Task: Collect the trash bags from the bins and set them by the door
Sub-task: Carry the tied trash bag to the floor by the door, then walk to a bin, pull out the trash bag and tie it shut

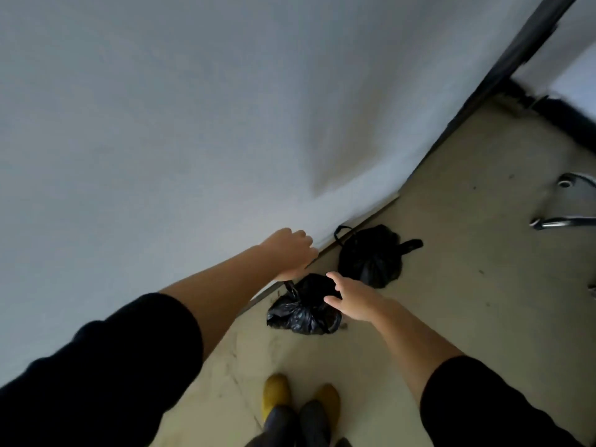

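While my left hand grips the near trash bag by its handle loop, my right hand hovers spread and empty at three o'clock of the soft, seemingly light sack.

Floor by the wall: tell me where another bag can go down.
Bare floor lies right of the far bag, toward the chair legs, and between the near bag and the shoes. It is crowded along the wall, where both bags and the left hand sit.
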Motion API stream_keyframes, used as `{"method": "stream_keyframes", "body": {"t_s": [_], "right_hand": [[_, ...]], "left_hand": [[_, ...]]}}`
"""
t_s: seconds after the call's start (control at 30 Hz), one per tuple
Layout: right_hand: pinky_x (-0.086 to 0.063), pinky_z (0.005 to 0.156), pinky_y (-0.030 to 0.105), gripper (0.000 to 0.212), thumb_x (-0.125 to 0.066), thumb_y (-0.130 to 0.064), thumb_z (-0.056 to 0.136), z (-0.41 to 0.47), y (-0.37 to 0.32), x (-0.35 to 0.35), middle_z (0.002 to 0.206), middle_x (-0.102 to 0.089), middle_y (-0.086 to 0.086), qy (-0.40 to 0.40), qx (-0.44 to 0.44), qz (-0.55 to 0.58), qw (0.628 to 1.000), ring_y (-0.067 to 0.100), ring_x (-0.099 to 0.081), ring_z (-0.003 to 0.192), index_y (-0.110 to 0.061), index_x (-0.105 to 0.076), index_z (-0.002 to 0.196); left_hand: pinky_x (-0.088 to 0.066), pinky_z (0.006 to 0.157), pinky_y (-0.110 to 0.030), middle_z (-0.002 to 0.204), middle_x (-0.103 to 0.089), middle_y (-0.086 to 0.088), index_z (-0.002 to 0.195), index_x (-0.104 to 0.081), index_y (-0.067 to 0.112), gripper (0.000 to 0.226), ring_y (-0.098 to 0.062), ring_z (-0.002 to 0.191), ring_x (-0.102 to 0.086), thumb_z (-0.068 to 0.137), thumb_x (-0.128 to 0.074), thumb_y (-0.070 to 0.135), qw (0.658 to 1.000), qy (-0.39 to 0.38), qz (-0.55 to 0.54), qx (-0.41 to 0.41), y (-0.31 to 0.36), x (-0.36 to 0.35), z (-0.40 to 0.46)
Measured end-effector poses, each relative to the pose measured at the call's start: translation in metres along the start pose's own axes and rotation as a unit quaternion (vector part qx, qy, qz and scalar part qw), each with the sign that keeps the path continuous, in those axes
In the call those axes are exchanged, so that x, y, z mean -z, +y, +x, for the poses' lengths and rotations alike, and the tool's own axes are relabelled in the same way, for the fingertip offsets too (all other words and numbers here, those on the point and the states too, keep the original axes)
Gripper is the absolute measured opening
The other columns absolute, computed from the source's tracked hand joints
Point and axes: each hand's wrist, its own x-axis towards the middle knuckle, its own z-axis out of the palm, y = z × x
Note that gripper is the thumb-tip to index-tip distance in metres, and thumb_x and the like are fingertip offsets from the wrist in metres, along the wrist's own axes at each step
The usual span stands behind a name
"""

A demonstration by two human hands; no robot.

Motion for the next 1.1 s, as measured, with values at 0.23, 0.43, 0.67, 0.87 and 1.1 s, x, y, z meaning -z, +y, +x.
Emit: {"method": "stream_keyframes", "body": {"t_s": [0.23,0.43,0.67,0.87,1.1], "right_hand": [[-0.044,0.087,0.041,0.052,-0.037,-0.04,0.098,-0.134,-0.067,0.081,0.129,-0.053,0.009,0.036,0.011,-0.125,0.991,0.027,-0.057,0.102,-0.019,-0.026,0.144],[-0.035,0.1,0.047,0.045,-0.032,-0.039,0.099,-0.179,-0.106,0.082,0.13,-0.051,0.009,0.075,0.019,-0.217,0.973,0.031,-0.05,0.117,-0.018,-0.033,0.139],[-0.037,0.095,0.045,0.043,-0.031,-0.038,0.1,-0.182,-0.175,0.079,0.132,-0.048,0.01,0.026,0.141,-0.342,0.929,0.032,-0.049,0.118,-0.015,-0.035,0.135],[-0.037,0.097,0.045,0.043,-0.028,-0.034,0.099,-0.19,-0.245,0.036,0.137,-0.044,0.012,-0.022,0.289,-0.454,0.843,0.032,-0.046,0.121,-0.016,-0.035,0.137],[-0.041,0.096,0.044,0.045,-0.027,-0.041,0.099,-0.237,-0.3,-0.078,0.137,-0.047,0.012,-0.13,0.372,-0.569,0.722,0.031,-0.049,0.121,-0.013,-0.041,0.131]], "left_hand": [[-0.043,0.089,-0.036,0.121,-0.053,-0.009,0.126,-0.048,0.012,0.032,-0.024,0.112,-0.048,0.098,-0.035,0.017,0.99,-0.003,-0.133,0.048,0.028,0.076,-0.087],[-0.043,0.093,-0.038,0.126,-0.052,-0.011,0.129,-0.046,0.011,0.035,-0.027,0.117,-0.047,0.097,-0.034,0.017,0.969,-0.009,-0.215,0.123,0.047,0.089,-0.145],[-0.04,0.099,-0.041,0.133,-0.048,-0.012,0.131,-0.044,0.011,0.035,-0.028,0.123,-0.044,0.099,-0.034,0.018,0.898,0.014,-0.324,0.297,0.065,0.068,-0.24],[-0.044,0.095,-0.04,0.127,-0.053,-0.012,0.127,-0.048,0.011,0.033,-0.028,0.117,-0.049,0.098,-0.034,0.02,0.772,0.021,-0.413,0.482,0.127,0.022,-0.323],[-0.048,0.091,-0.041,0.126,-0.055,-0.009,0.125,-0.051,0.014,0.034,-0.028,0.114,-0.053,0.096,-0.034,0.019,0.568,0.01,-0.514,0.643,0.262,-0.025,-0.426]]}}
